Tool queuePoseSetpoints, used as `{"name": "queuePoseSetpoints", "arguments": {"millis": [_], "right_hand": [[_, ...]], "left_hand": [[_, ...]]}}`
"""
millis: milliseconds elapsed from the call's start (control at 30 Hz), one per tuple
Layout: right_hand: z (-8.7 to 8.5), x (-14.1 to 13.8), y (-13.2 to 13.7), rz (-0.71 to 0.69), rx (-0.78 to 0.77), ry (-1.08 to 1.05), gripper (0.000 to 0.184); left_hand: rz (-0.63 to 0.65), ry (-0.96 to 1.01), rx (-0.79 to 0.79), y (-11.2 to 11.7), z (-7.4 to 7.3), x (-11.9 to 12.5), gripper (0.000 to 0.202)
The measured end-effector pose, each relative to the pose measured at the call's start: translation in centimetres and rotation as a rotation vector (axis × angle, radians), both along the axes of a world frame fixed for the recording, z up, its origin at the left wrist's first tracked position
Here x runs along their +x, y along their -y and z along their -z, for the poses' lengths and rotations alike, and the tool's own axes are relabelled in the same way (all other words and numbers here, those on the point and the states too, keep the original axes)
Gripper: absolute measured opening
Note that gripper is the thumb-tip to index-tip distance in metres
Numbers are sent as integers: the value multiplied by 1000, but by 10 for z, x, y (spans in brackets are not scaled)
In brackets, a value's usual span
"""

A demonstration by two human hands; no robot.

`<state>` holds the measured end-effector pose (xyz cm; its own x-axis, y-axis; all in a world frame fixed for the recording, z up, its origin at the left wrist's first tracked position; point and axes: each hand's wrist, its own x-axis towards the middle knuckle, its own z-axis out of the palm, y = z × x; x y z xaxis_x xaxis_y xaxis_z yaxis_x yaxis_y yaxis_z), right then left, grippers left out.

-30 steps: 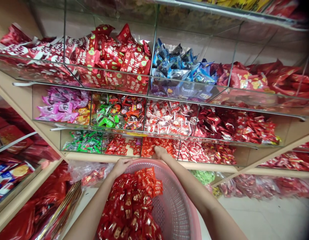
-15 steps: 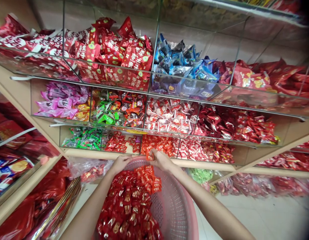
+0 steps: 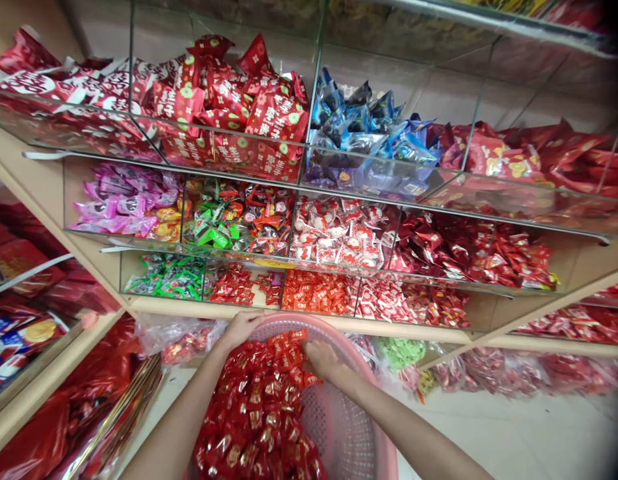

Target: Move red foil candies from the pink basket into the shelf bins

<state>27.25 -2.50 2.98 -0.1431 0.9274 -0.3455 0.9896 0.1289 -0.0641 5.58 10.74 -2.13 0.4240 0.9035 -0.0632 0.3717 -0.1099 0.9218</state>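
A pink plastic basket (image 3: 349, 427) is held below the lowest shelf and is heaped with red wrapped candies (image 3: 259, 413). My left hand (image 3: 243, 327) grips its far rim, fingers curled over the edge. My right hand (image 3: 321, 357) is inside the basket, fingers closed on the orange-red candy packets (image 3: 289, 347) at the top of the heap. Straight above it is a glass bin of matching orange-red candies (image 3: 316, 293).
Glass-fronted bins fill three shelf tiers: green candies (image 3: 163, 280), pink ones (image 3: 123, 207), blue packs (image 3: 363, 133), large red packs (image 3: 229, 107). A wooden shelf edge (image 3: 399, 330) runs just past the basket. More red goods lie at left; bagged candy sits beneath the shelf.
My right hand has come back from the orange-red candy bin and dropped into the basket onto the packets. The left hand has stayed on the rim.
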Motion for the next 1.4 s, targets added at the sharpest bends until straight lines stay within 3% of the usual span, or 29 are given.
{"name": "queuePoseSetpoints", "arguments": {"millis": [200, 333, 533, 833, 1100, 1400], "right_hand": [[12, -4, -2, -25, 36, 65, 33], [11, -4, 1, -18, 35, 67, 36], [-9, 7, -5, -61, 129, -26, 29], [-59, 50, -76, 152, 304, 14, 28], [-62, 66, -103, 206, 227, 83, 32], [-63, 66, -108, 225, 164, 114, 30]], "left_hand": [[-2, 5, -25, 1, -3, 0, 43], [-8, 7, -35, 2, -7, 1, 43], [8, 24, -16, 0, 0, 1, 41], [9, 4, -22, 2, -5, 1, 42], [13, 27, -16, 2, -7, 1, 40], [15, 18, -6, 0, -2, -1, 41]]}}
